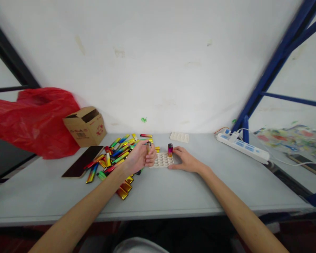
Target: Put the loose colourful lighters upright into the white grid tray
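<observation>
My left hand [142, 157] is closed around a lighter [148, 147], whose top sticks out between the fingers and thumb. It hovers above the left end of a white tray [162, 160] with rows of round holes. One purple and orange lighter [170, 150] stands upright at the tray's back right corner. Beside that corner rests my right hand [185, 160], its thumb and fingers spread around the tray's right end. The fingertips are close to the standing lighter; whether they touch it I cannot tell. Under and left of my left forearm lies a pile of shiny multicoloured lighters [118, 153].
A second white tray [179, 137] lies near the wall. On the left are a dark flat panel [83, 161], an open cardboard box [85, 127] and a red plastic bag [42, 123]. A white power strip [243, 147] with cables sits at the right, near a blue metal frame [268, 73].
</observation>
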`<state>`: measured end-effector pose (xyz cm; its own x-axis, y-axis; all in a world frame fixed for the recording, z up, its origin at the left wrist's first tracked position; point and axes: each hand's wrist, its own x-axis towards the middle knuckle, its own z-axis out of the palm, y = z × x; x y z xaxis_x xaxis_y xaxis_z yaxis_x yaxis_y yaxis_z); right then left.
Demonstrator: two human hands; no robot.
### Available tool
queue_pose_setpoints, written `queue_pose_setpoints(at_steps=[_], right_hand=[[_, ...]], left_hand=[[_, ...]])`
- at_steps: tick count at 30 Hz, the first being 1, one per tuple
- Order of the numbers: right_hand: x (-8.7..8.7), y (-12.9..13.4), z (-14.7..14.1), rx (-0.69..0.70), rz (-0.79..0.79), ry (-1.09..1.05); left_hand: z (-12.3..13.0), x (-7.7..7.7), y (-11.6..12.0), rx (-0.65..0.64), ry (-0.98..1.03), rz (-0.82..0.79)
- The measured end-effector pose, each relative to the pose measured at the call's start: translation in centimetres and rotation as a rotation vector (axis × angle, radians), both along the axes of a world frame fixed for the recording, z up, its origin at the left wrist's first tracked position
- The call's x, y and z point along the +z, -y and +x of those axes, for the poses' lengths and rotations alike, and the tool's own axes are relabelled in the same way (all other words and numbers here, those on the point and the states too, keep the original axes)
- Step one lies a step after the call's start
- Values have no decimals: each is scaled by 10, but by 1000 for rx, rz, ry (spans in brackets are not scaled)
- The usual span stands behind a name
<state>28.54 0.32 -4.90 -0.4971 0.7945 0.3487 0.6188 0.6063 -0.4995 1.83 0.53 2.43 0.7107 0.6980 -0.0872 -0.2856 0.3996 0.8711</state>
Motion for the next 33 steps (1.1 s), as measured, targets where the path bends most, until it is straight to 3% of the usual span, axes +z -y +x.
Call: queue_pose_setpoints(at_steps=[11,19,22,26,30,33], right_hand=[[-1,0,1,9,5,10],[-1,-3,3,23,-28,3],[-2,-5,7,32,-46,-8],[-2,-6,11,65,-77,-28],[-2,-7,11,69,-69,-34],[-1,-6,10,66,-66,-21]], left_hand=[[5,-10,2,125,-90,41],[6,-8,3,110,-53,100],[11,-8,7,196,-73,235],[19,-10,7,366,-243,520],[28,-13,-1,340,-344,827],[35,-18,-7,316,-400,949]])
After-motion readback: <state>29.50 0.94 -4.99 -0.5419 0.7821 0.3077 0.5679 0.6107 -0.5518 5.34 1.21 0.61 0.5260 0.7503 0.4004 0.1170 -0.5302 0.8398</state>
